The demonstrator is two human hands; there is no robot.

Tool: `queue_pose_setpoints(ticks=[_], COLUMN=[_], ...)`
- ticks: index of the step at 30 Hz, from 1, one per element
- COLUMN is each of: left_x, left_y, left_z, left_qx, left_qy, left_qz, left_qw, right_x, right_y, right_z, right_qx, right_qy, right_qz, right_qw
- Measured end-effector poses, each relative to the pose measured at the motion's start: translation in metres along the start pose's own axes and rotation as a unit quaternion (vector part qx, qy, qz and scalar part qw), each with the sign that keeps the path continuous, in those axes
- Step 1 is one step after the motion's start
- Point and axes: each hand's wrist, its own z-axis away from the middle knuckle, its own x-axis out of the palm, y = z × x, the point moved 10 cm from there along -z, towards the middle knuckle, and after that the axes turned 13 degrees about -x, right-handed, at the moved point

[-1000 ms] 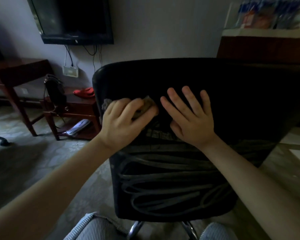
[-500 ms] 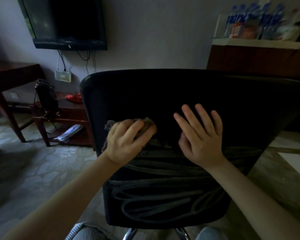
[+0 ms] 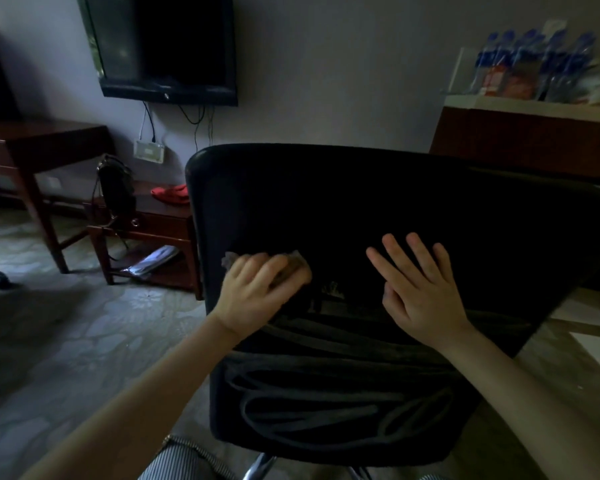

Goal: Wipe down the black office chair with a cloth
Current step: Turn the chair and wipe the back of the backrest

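left hand [image 3: 260,289] has its grip curled round the soft, wadded cloth [image 3: 293,261] mid-back on the black office chair [image 3: 326,202], right hand [image 3: 420,289] spread flat beside it, prob smart since that chair looks like it'd swivel easy

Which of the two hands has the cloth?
The left hand, curled over the cloth on the chair back; the right hand lies flat and empty.
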Motion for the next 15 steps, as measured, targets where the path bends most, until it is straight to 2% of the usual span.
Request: queue_pose_setpoints(ticks=[4, 8, 11, 15], left_x=[-0.016, -0.008, 0.005, 0.025], left_y=[-0.044, -0.065, -0.07, -0.053], left_z=[-0.032, -0.031, -0.015, 0.016], left_qx=[-0.185, -0.348, -0.393, -0.389], left_qy=[0.079, 0.073, 0.047, 0.016], left_qz=[0.008, 0.095, 0.124, 0.133], left_qw=[0.98, 0.93, 0.91, 0.912], right_x=[0.001, 0.008, 0.013, 0.018], right_y=[-0.006, -0.016, -0.026, -0.04], right_z=[-0.01, -0.024, -0.037, -0.056], right_qx=[0.005, 0.005, 0.015, 0.014], right_qy=[-0.02, -0.042, -0.054, -0.062], right_qz=[-0.026, -0.009, -0.003, -0.009], right_qw=[0.999, 0.999, 0.998, 0.998])
